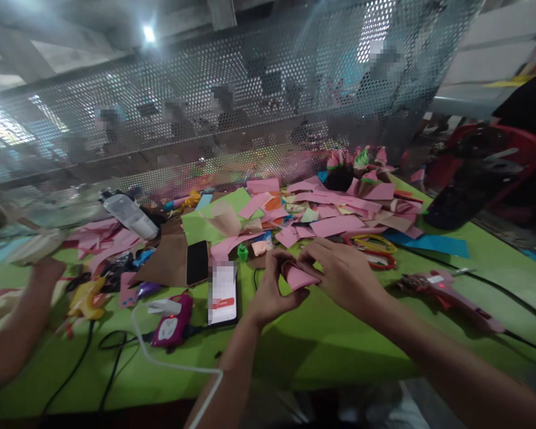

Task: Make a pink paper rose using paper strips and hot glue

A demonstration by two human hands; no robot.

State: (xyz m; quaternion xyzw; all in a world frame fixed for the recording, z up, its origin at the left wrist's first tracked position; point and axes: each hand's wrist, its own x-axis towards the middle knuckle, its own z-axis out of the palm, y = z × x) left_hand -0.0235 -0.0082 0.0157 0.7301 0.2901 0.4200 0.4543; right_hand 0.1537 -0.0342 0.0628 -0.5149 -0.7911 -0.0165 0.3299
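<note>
Between my two hands a piece of pink foam sheet [300,277] is rolled into a small curved shape, held above the green table. My left hand [271,292] grips its left side, with the thumb below and the fingers behind. On the right side, my right hand [339,268] pinches the sheet's edge, its fingers bent over the top. Just behind the hands lie many pink sheet scraps [339,225]. A pink hot glue gun [458,292] rests to the right of my right hand, a small light glowing on it. Left of my left hand is a phone with a lit screen [223,295].
A magenta power strip [173,322] with cables sits at the left, near a yellow glue gun [87,298]. Behind are a dark phone [198,263], a clear bottle [131,214] and a perforated metal screen [183,131]. Another person's arm [22,322] reaches in from the left.
</note>
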